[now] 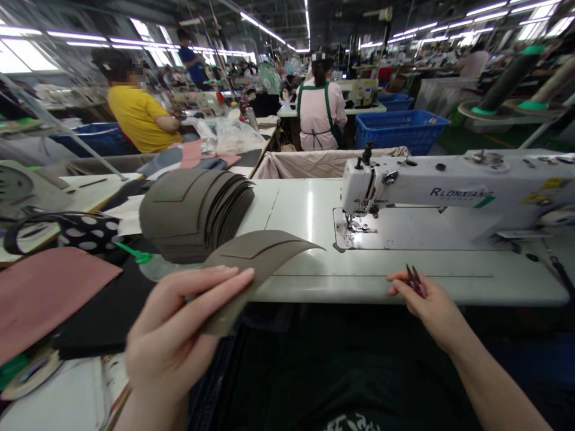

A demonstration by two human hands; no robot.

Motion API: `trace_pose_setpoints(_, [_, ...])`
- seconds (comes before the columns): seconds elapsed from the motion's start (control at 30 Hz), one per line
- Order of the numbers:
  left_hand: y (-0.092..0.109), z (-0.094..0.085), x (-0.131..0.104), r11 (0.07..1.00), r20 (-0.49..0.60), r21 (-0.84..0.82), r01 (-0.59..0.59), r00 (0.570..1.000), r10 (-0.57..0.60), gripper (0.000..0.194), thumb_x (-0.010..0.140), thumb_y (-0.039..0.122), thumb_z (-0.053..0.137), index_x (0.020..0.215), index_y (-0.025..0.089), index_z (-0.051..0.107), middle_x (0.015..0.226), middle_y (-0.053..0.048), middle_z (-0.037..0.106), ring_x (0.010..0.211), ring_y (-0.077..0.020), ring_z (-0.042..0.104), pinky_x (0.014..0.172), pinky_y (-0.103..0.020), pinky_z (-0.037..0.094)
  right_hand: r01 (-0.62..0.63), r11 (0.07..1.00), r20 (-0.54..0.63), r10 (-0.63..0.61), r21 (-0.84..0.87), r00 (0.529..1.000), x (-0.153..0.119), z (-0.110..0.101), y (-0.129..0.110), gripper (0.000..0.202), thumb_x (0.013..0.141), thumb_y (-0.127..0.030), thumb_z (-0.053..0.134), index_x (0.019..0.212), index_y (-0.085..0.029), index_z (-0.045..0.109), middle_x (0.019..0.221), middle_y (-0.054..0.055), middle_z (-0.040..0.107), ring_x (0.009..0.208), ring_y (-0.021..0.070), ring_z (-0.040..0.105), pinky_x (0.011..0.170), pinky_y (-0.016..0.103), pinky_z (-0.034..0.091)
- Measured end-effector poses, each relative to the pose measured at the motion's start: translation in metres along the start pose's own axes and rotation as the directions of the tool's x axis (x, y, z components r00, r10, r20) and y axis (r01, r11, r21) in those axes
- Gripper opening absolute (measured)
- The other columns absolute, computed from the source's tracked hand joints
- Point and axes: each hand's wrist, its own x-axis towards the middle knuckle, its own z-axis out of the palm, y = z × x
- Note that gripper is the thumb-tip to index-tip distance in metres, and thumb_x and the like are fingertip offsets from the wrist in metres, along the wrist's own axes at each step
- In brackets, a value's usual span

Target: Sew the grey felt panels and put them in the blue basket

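My left hand point(179, 329) grips a curved grey-brown fabric panel point(265, 245) by its near end, fingers on top; the panel's far tip points right over the table. Behind it, a thick stack of similar panels point(175, 209) stands on the table's left part. Small dark-red thread snips point(417, 282) are held in my right hand point(420, 293), blades up, at the table's front edge. The white sewing machine point(417, 185) stands at the right, its needle area beyond my right hand and not touched by either hand.
A clear bottle with a green nozzle point(142, 257) lies beside the stack. Pink fabric point(49, 293) and a tape roll point(33, 377) are at the left. A blue basket point(399, 129) and seated people are behind the table point(296, 287).
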Motion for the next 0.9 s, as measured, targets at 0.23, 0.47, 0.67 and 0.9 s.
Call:
trace_pose_setpoints(0.23, [-0.002, 0.116, -0.083, 0.979, 0.602, 0.112, -0.168, 0.796, 0.067, 0.046, 0.091, 0.008, 0.045, 0.136, 0.017, 0.051, 0.140, -0.009, 0.049, 0.129, -0.0279, 0.045, 0.102, -0.044, 0.048, -0.155, 0.985, 0.305, 0.124, 0.079, 0.944, -0.020, 0.072, 0.031, 0.040, 0.091, -0.052, 0.054, 0.102, -0.017, 0.067, 0.082, 0.007, 0.070, 0.047, 0.0094, 0.039, 0.045, 0.024, 0.027])
trace_pose_setpoints(0.47, [0.008, 0.128, -0.099, 0.997, 0.602, 0.062, -0.043, 0.798, -0.003, 0.052, 0.089, 0.009, 0.051, 0.139, 0.022, 0.046, 0.142, -0.005, 0.047, 0.131, -0.0257, 0.042, 0.106, -0.043, 0.044, -0.323, 0.909, 0.382, 0.209, 0.263, 0.900, -0.022, 0.109, 0.051, 0.045, 0.089, -0.054, 0.056, 0.111, -0.016, 0.065, 0.089, 0.009, 0.070, 0.042, 0.0049, 0.029, 0.041, 0.023, 0.018])
trace_pose_setpoints(0.67, [0.016, 0.119, -0.108, 0.999, 0.599, -0.045, -0.019, 0.800, 0.042, 0.046, 0.090, 0.011, 0.051, 0.135, 0.023, 0.050, 0.136, -0.005, 0.053, 0.128, -0.0256, 0.045, 0.103, -0.044, 0.045, -0.388, 0.836, 0.440, 0.201, 0.389, 0.875, -0.011, 0.123, 0.042, 0.046, 0.083, -0.048, 0.066, 0.110, -0.011, 0.064, 0.056, -0.006, 0.046, 0.041, 0.0039, 0.021, 0.040, 0.022, 0.014])
trace_pose_setpoints(0.9, [0.024, 0.110, -0.118, 0.993, 0.608, -0.113, 0.040, 0.793, 0.037, 0.039, 0.094, 0.011, 0.046, 0.128, 0.027, 0.057, 0.131, -0.005, 0.056, 0.125, -0.0263, 0.047, 0.100, -0.045, 0.046, -0.413, 0.835, 0.462, 0.223, 0.364, 0.858, -0.011, 0.123, 0.034, 0.056, 0.076, -0.038, 0.073, 0.124, -0.015, 0.057, 0.065, -0.007, 0.042, 0.046, 0.0043, 0.026, 0.043, 0.021, 0.017])
